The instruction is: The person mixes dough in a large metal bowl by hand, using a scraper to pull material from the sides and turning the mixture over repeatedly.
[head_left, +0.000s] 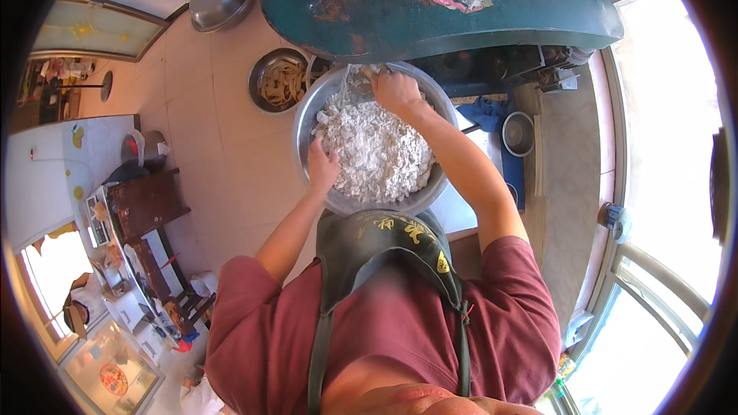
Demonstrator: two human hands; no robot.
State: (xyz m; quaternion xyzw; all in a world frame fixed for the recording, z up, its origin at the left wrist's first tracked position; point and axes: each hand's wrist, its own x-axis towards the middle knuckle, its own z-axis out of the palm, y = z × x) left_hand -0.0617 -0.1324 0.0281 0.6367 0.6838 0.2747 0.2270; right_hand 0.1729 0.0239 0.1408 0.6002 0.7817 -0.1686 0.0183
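In front of my apron stands a wide metal bowl (302, 124) full of crumbly white floury dough (377, 150). My left hand (323, 165) is inside the bowl's left side, touching the mixture, with its thumb apart from the fingers. At the far side of the bowl, my right hand (396, 91) is bent closed, its knuckles upward. Just left of its fingers is a shiny, greyish piece (354, 86) that looks partly see-through; its kind is unclear. My right fingertips are partly hidden.
A large, worn green machine housing (430, 19) stands beyond the bowl. A smaller bowl with pale strips (282, 83) sits on the floor to the left. An empty metal bowl (518, 134) and a blue cloth (484, 113) lie at the right, near the windows.
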